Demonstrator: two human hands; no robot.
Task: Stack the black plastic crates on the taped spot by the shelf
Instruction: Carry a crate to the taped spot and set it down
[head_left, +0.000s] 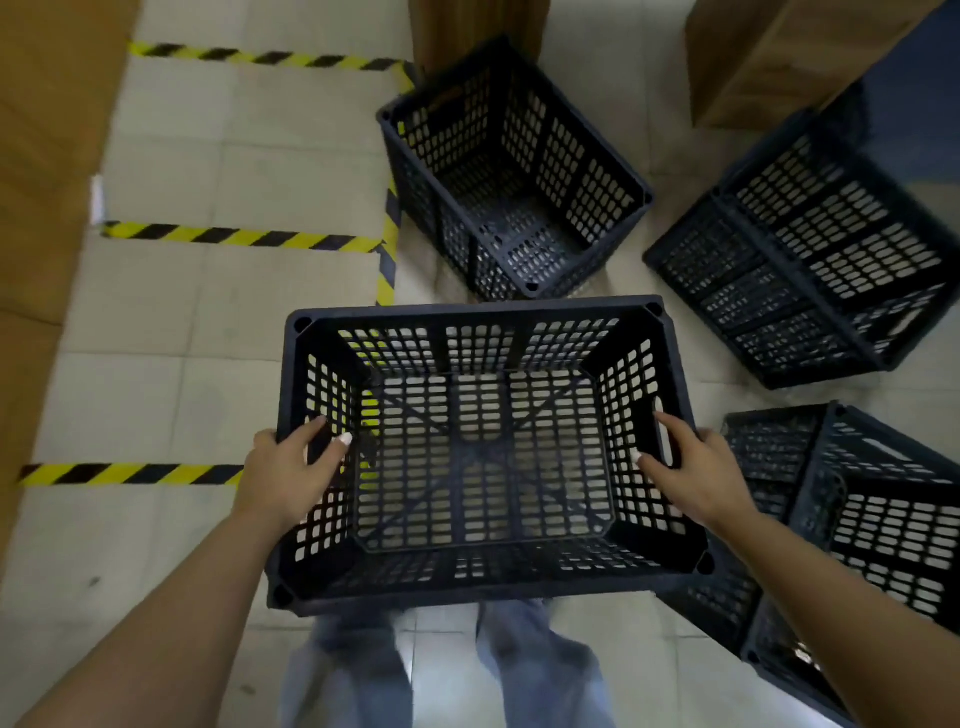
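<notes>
I hold a black perforated plastic crate level in front of me, open side up, above the floor. My left hand grips its left wall, fingers hooked over the rim. My right hand grips the right wall by the handle slot. A second black crate stands upright on the floor ahead. A third crate lies tipped on its side at the right. Another crate lies at the lower right. Yellow-and-black tape marks rectangles on the floor at the left.
A brown shelf side runs along the left edge beside the taped spots. A wooden post stands behind the upright crate. A cardboard box sits at the top right. My legs in jeans show below the held crate.
</notes>
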